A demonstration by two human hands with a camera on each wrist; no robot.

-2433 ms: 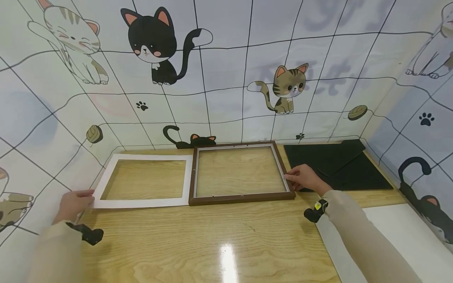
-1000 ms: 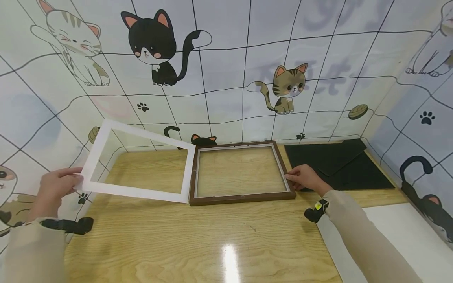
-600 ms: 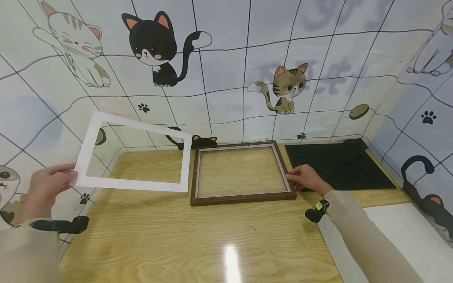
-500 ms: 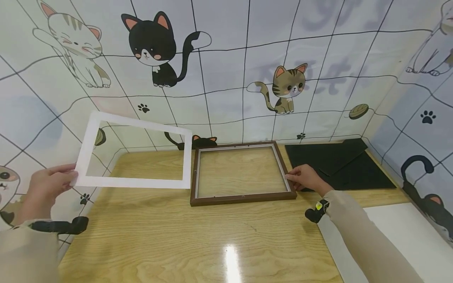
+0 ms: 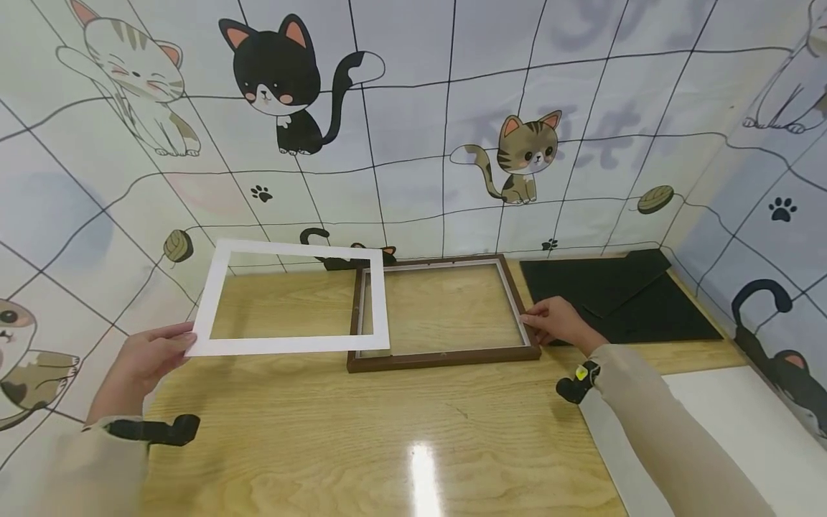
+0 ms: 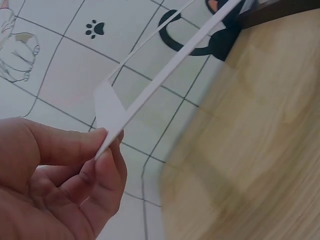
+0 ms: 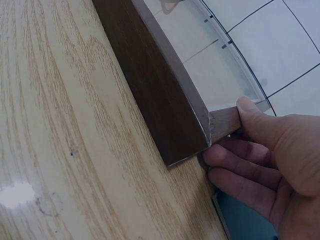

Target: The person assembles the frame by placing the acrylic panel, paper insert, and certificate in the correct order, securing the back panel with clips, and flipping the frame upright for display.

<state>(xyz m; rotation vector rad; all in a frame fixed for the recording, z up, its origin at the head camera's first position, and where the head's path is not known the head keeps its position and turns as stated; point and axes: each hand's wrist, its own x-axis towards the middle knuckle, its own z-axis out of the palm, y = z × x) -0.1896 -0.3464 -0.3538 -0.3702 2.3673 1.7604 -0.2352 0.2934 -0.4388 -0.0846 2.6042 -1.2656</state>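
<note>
I see a wooden table [image 5: 362,438] by cat walls. My left hand [image 5: 150,357] pinches the white mat [image 5: 291,345] by its corner, up over the brown frame's [image 5: 446,357] left side. My right hand [image 5: 557,323] grips the frame's right corner.

glossy wooden table [image 5: 388,445], matt card mat [image 5: 291,345]

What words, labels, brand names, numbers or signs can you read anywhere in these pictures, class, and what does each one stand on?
None can be read.
Wall covering: faint grey marks behind the tabby cat may be large letters, too washed out to read; otherwise only cartoon cats, paw prints and yarn balls.
White mat, pinched by the left hand: no print.
Brown frame, held by the right hand: no label shows.
Black boards: plain.
</note>
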